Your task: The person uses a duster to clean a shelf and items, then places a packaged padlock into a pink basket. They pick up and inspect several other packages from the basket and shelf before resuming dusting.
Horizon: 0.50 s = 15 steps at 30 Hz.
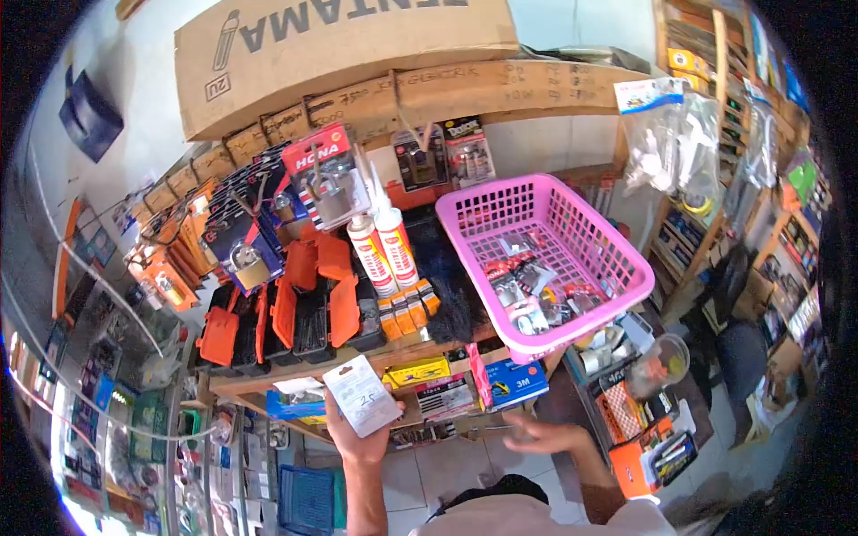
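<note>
A white package card [362,395] with handwriting on it is held upright in my left hand [357,438], in front of the wooden shelf. My right hand [545,436] is raised with its fingers apart and nothing in it, just below a blue 3M box [518,384]. Above and beyond it stands a pink basket [599,313] with several small packaged items inside. Two white and red tubes [382,250] stand behind the card, beside small orange boxes [408,310].
Black bins with orange lids [347,313] stand at the left of the shelf, under hanging padlock packs [246,259]. A long cardboard box [349,54] lies above. At the right are a clear jar [660,366] and an orange box [633,469]; bags [657,147] hang higher up.
</note>
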{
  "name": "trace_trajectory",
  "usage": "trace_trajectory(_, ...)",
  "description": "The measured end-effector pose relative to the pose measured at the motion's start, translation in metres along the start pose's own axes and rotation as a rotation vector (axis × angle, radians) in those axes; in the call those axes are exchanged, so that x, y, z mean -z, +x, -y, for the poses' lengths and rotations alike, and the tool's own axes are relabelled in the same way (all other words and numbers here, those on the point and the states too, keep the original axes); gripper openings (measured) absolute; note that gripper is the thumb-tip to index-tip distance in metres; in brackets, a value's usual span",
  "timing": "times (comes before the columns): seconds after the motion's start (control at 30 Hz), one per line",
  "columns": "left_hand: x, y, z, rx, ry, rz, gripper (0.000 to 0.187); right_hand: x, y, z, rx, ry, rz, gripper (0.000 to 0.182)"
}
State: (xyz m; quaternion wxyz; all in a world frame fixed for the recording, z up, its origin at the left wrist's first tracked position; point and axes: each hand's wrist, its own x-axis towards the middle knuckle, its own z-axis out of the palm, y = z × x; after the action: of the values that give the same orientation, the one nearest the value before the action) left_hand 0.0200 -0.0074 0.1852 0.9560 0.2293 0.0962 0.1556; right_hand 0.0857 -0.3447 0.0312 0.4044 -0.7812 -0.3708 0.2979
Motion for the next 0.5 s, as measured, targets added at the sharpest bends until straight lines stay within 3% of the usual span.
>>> trace_trajectory(0.07, -0.011, -0.01, 0.003, -0.05, 0.037, 0.043, 0.055, 0.033, -0.031, 0.046, -0.06, 0.199, 0.373, 0.068)
trace_trajectory(0.13, -0.02, -0.012, 0.004, -0.066, 0.045, -0.021, 0.054, 0.074, -0.036, 0.102, 0.005, 0.208, 0.564, 0.069)
trace_trajectory(0.2, -0.02, -0.006, 0.004, -0.063, 0.049, 0.102, 0.055, 0.106, -0.026, 0.16, 0.072, 0.215, 0.723, 0.07)
trace_trajectory(0.27, -0.04, -0.002, 0.006, -0.086, 0.021, 0.189, 0.057, 0.122, -0.012, 0.214, 0.327, -0.09, 0.431, 0.076)
trace_trajectory(0.33, -0.063, 0.0, 0.004, -0.305, 0.228, 0.305, 0.06, 0.125, 0.011, 0.249, 0.445, -0.21, 0.233, 0.082)
trace_trajectory(0.4, -0.097, -0.006, 0.001, -0.429, 0.291, 0.267, 0.061, 0.123, 0.031, 0.282, 0.716, -0.358, -0.066, 0.087)
trace_trajectory(0.47, -0.132, -0.008, -0.009, -0.785, 0.582, 0.351, 0.062, 0.12, 0.052, 0.301, 0.768, -0.344, -0.149, 0.084)
trace_trajectory(0.5, -0.145, -0.01, -0.016, -0.828, 0.666, 0.328, 0.065, 0.119, 0.059, 0.312, 0.869, -0.244, -0.185, 0.077)
